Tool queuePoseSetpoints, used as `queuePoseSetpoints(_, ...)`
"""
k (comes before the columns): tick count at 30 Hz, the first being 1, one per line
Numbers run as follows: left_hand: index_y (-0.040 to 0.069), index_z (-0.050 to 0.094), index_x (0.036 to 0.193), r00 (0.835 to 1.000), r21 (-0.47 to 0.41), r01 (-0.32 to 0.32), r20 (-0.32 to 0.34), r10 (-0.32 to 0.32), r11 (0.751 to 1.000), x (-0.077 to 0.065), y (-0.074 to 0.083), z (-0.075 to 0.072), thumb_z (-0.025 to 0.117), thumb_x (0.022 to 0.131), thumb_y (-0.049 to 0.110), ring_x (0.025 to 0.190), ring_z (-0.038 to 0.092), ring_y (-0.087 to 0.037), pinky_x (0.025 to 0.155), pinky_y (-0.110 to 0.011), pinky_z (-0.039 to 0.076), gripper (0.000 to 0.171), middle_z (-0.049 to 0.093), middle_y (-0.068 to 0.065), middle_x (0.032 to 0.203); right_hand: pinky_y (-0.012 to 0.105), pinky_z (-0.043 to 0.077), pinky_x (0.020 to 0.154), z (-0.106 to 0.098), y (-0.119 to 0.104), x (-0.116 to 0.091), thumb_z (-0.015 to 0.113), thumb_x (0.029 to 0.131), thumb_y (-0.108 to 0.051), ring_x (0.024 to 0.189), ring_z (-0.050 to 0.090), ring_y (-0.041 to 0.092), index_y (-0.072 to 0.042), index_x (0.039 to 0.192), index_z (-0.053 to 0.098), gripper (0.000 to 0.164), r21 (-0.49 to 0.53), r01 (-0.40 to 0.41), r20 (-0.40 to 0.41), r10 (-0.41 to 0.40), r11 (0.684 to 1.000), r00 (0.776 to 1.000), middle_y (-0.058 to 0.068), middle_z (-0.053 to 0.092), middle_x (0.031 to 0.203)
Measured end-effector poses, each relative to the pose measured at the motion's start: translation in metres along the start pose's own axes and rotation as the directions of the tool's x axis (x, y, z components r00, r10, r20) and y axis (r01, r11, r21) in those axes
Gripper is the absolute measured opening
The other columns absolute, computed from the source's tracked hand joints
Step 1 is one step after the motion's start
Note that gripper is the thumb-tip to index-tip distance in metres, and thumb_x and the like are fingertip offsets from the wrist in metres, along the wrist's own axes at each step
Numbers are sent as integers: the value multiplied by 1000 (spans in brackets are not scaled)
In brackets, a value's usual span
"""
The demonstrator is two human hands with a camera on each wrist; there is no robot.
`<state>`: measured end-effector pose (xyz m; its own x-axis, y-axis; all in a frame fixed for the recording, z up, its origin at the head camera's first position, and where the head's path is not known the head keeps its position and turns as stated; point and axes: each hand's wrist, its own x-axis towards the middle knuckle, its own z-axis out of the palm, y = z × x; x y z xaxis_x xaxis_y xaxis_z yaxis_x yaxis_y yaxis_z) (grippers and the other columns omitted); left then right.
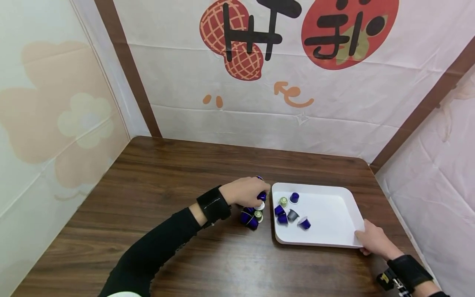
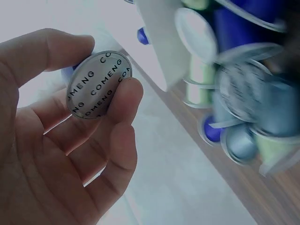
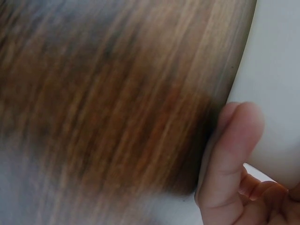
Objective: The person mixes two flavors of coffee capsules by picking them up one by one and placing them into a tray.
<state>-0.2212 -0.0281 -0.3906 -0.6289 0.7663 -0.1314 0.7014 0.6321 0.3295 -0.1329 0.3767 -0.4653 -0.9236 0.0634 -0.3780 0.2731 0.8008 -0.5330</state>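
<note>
Between thumb and fingers, my left hand (image 1: 245,192) pinches a blue coffee capsule (image 1: 262,195) just off the tray's left edge. Its printed foil lid (image 2: 96,89) faces the camera in the left wrist view. Under and beside that hand, a pile of coffee capsules (image 1: 252,223) in blue, green and grey lies on the table, partly covered by the hand. My right hand (image 1: 376,239) grips the near right corner of the white tray (image 1: 334,237), thumb over the rim. Several capsules, among them a grey one (image 1: 292,215) and a green one (image 1: 283,201), are in the tray's left part.
The brown wooden table (image 1: 200,264) carries tray and pile. A printed cloth (image 1: 230,119) hangs behind its far edge, with further cloth walls at left and right.
</note>
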Motion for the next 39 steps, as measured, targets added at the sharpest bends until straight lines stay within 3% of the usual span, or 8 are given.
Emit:
queuePoseSetpoints(7, 18, 55, 96, 996, 63, -85, 18, 84, 994, 28, 22, 1, 63, 88, 17, 64, 43, -8, 54, -22, 32, 11, 51, 7, 82, 32, 50, 46, 2, 1, 1, 38, 88, -4, 50, 56, 19, 21, 123, 27, 44, 3, 10, -5, -10, 1000, 1000, 15, 51, 70)
queuePoseSetpoints(14, 14, 62, 112, 991, 120, -127, 63, 121, 985, 51, 43, 3, 63, 89, 16, 78, 49, -9, 64, -22, 39, 24, 58, 7, 96, 33, 50, 46, 1, 2, 2, 39, 89, -4, 51, 56, 19, 21, 124, 26, 45, -6, 16, -3, -16, 1000, 1000, 16, 51, 70)
queuePoseSetpoints(20, 16, 62, 103, 986, 146, -162, 63, 154, 976, 70, 57, 4, 65, 89, 17, 77, 50, -7, 62, -19, 40, 15, 57, 9, 92, 33, 50, 46, -1, 3, 3, 39, 89, -4, 51, 56, 20, 21, 125, 26, 45, -3, 24, -10, -24, 1000, 1000, 16, 51, 71)
queuePoseSetpoints(26, 17, 62, 102, 989, 149, -141, 67, 132, 979, 86, 69, 8, 66, 88, 18, 79, 50, -6, 63, -18, 41, 15, 57, 10, 92, 33, 49, 46, 0, 4, 3, 39, 89, -4, 50, 56, 19, 20, 123, 27, 43, -5, 24, -13, -24, 1000, 1000, 15, 51, 70)
queuePoseSetpoints(33, 18, 60, 98, 990, 213, -137, 56, 128, 967, 102, 81, 18, 63, 90, 16, 79, 48, -6, 66, -19, 38, 9, 54, 9, 87, 33, 49, 46, 0, 6, 5, 39, 89, -4, 50, 56, 20, 21, 123, 27, 43, -8, 29, -18, -29, 1000, 999, 15, 51, 70)
queuePoseSetpoints(39, 19, 61, 99, 991, 214, -119, 82, 104, 970, 109, 92, 26, 63, 89, 15, 78, 49, -6, 64, -19, 40, 11, 55, 9, 88, 33, 49, 46, 1, 6, 5, 39, 90, -4, 51, 56, 20, 21, 125, 26, 45, -11, 33, -15, -34, 999, 999, 15, 51, 71)
